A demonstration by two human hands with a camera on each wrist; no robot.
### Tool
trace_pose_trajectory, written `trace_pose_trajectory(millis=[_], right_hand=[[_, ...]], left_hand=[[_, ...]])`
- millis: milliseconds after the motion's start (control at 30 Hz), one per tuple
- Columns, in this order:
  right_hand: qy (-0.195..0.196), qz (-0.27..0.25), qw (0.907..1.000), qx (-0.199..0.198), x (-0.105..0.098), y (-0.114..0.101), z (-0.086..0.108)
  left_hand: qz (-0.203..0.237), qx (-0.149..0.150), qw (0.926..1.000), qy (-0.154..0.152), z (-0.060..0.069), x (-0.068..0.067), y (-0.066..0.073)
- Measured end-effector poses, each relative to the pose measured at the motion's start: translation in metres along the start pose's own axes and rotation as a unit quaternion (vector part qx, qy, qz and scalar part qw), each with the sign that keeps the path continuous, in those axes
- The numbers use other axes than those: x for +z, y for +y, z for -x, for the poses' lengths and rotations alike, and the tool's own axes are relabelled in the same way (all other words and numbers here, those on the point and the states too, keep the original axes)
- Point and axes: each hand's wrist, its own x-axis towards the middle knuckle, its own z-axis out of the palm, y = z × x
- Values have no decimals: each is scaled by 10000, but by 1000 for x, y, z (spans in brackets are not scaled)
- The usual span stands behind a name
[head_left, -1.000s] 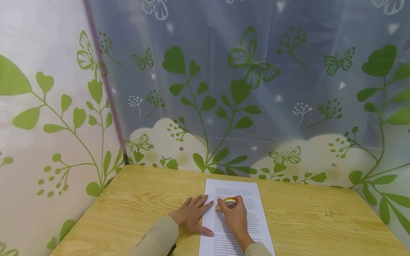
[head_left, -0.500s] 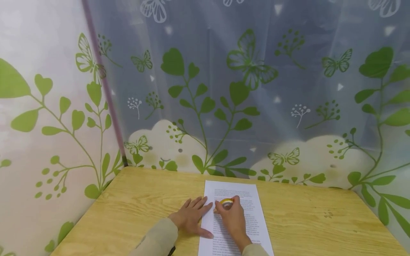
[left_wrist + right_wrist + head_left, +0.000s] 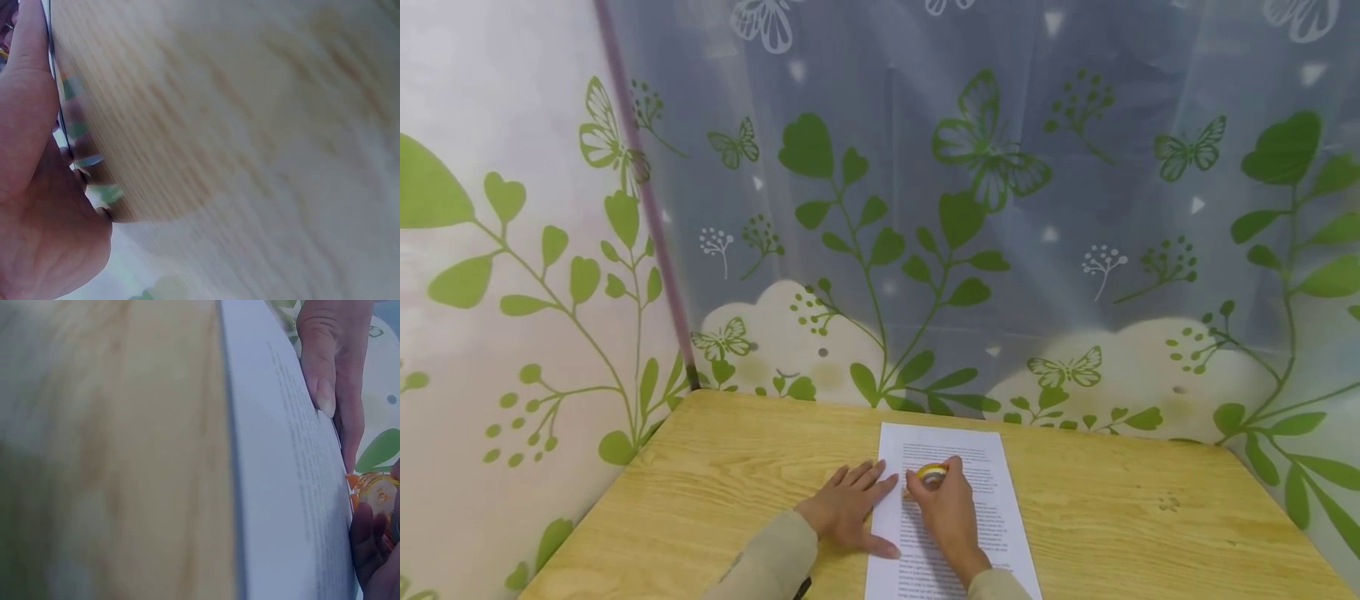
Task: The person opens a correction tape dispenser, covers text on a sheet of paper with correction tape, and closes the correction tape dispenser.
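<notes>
A printed sheet of paper [image 3: 951, 437] lies on the wooden table. My right hand [image 3: 953, 512] pinches a small correction tape dispenser [image 3: 932, 473] between thumb and fingers, low over the upper left part of the text. In the right wrist view the dispenser [image 3: 379, 489] looks clear and orange, with a round reel inside; the fingers cover part of it. Its tip against the page is too small to make out. My left hand [image 3: 848, 508] rests flat with fingers spread, across the sheet's left edge, its thumb and fingertips on the paper.
The wooden table [image 3: 1120, 508] reaches back to a hanging curtain [image 3: 887, 250] printed with green leaves and butterflies. A paler curtain [image 3: 512, 333] stands along the left side. Something small and dark [image 3: 802, 587] shows at the left sleeve.
My right hand and the dispenser have shifted slightly left over the text. The left hand and the sheet stay in place; the head view has tipped a little.
</notes>
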Motion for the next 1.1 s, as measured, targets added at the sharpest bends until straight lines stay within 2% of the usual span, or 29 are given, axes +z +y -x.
trace_pose_trajectory(millis=[233, 500, 733, 900, 1100], right_hand=[[-146, -94, 9998, 23, -2, 2, 0], [-271, -670, 9957, 582, -5, 5, -1], [-71, -1398, 9852, 988, -6, 7, -3], [-243, -1243, 9880, 887, -4, 9, -3], [-242, -1145, 9903, 748, -2, 8, -1]], left_hand=[[-13, -147, 9999, -85, 2, 0, 1], [-33, -34, 10000, -7, 1, -5, 2], [-99, -80, 9999, -97, 0, -4, 1], [-83, -101, 9999, -84, -1, -2, 1], [-55, -99, 9999, -87, -2, 1, 0]])
